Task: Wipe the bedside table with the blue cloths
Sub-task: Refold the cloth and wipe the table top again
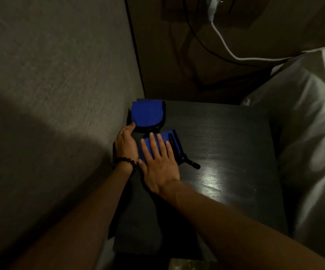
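Observation:
Two blue cloths with black edging lie on the dark bedside table [226,145]. The far cloth [147,115] sits in the table's back left corner against the wall. My left hand [125,142] rests beside it, thumb touching its near edge; the fingers are mostly hidden. The near cloth [170,142] lies just in front of the far one, and my right hand [157,162] presses flat on it with fingers spread. A black strap [192,163] trails from this cloth to the right.
A grey wall [50,94] runs close along the table's left side. A white pillow and bedding [309,123] crowd the right edge. A white cable [222,41] and black cables hang over the brown panel behind the table.

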Demonstrator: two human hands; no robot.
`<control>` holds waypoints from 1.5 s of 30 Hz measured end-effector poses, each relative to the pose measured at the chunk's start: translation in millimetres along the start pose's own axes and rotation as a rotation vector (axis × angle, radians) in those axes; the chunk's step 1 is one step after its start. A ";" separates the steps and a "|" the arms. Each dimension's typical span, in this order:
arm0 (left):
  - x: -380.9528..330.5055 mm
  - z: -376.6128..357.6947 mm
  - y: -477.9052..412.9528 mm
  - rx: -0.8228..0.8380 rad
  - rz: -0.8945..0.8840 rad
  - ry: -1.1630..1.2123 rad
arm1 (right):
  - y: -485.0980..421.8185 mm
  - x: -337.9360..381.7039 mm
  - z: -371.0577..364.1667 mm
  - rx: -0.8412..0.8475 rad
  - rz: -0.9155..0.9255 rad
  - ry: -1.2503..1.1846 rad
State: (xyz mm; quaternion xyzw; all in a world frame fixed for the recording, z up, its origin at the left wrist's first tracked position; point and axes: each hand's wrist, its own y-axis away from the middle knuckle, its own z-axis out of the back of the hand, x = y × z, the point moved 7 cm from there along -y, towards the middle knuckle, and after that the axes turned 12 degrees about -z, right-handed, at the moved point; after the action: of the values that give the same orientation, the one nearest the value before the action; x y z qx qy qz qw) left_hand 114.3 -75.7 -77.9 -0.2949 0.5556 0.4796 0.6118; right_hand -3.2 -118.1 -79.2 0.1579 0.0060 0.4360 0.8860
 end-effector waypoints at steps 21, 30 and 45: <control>-1.6 -15.1 13.9 0.152 -0.210 -0.362 | 34.5 -27.7 -10.5 0.047 0.486 0.094; 2.7 -18.0 14.3 0.161 -0.234 -0.601 | 48.4 -98.3 -1.2 0.076 0.379 0.103; -6.8 -13.9 34.2 0.136 -0.328 -0.768 | 76.9 -209.9 4.7 -0.012 0.091 0.148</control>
State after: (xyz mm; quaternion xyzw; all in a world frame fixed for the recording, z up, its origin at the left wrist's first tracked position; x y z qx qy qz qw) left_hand 78.0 -77.4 -68.4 -0.1382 0.2635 0.4133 0.8606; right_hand -191.8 -238.1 -79.6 0.1200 0.0614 0.4864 0.8632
